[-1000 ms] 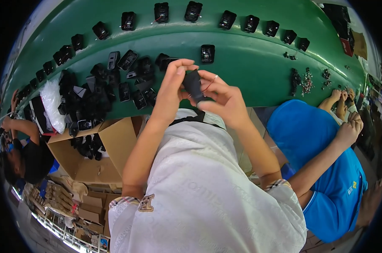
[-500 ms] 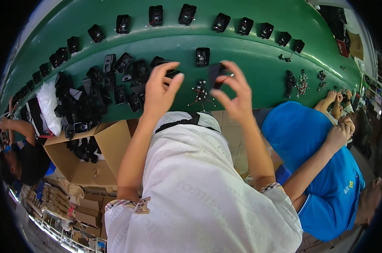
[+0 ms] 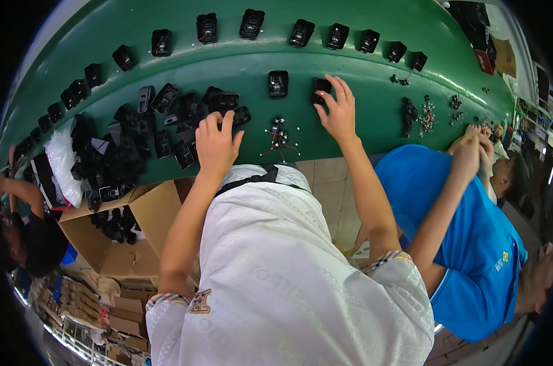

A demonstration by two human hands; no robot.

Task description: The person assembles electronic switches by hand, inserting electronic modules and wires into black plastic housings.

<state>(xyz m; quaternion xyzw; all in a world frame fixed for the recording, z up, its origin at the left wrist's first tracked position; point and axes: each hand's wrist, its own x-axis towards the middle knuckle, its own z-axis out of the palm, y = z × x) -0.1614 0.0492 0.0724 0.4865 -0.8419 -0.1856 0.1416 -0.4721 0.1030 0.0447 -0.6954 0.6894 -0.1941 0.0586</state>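
Green workbench (image 3: 362, 104) curving across the upper picture, with a row of black housings (image 3: 301, 32) spaced along its far edge. Below it, filling the lower middle, a white patterned shirt on the person wearing the camera. To the right, a co-worker in a blue shirt (image 3: 478, 244), both of that person's hands raised to the bench edge near scattered small parts (image 3: 426, 114). At lower left, an open cardboard box (image 3: 108, 235) partly filled with black pieces, tucked under the bench edge. Above the box, a heap of black plastic housings (image 3: 130, 146) spread over the bench, with a clear plastic bag (image 3: 63, 161) at its left end. Left hand (image 3: 217, 145) spread flat, palm down, fingers apart, at the right edge of that heap, fingertips touching a black housing (image 3: 225, 101); nothing clamped in it. Right hand (image 3: 337, 110) also open and palm down, well apart from the left, fingers laid over a small black part (image 3: 320, 87) on the bench; whether pinched or merely touched, cannot tell. Between the two hands, a single black housing (image 3: 278, 83) lying alone on the green surface, and nearer the body a small wired assembly (image 3: 281, 135) with thin red and white leads.
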